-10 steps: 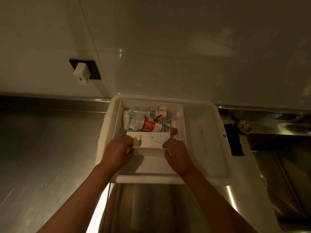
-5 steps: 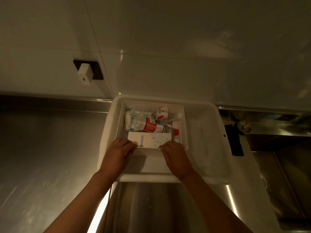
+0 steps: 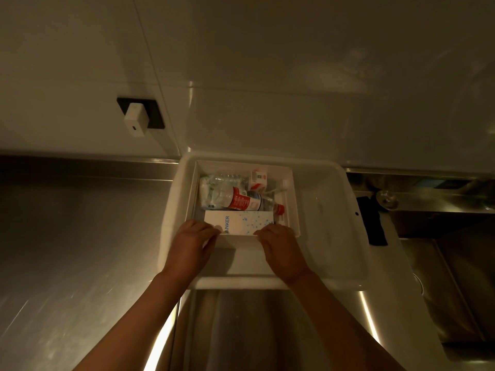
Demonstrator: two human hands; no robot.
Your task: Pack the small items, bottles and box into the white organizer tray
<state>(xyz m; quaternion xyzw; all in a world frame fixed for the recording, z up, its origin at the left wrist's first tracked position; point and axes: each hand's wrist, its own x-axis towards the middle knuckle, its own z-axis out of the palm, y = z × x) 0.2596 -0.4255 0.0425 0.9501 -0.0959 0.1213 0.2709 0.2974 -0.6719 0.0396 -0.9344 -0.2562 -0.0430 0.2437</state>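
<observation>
The white organizer tray (image 3: 293, 199) sits inside a larger white tub (image 3: 329, 223). A white box (image 3: 241, 220) with blue print lies along the tray's near wall. Behind it lies a clear bottle with a red label (image 3: 241, 202) and red cap, then a second clear bottle (image 3: 227, 179). A small red-and-white item (image 3: 258, 179) and a thin white item (image 3: 278, 187) sit at the back. My left hand (image 3: 191, 241) and right hand (image 3: 281, 245) curl their fingers over the tray's near rim, at the box's two ends.
The tub stands on a steel counter (image 3: 80, 250) against a white wall. A white plug in a black socket (image 3: 136, 121) sits on the wall to the left. On the right are a black cloth (image 3: 373, 223) and a steel sink (image 3: 452, 290).
Both hands have slid slightly toward me, from the box's ends to the tray's near rim. The box and bottles have stayed put.
</observation>
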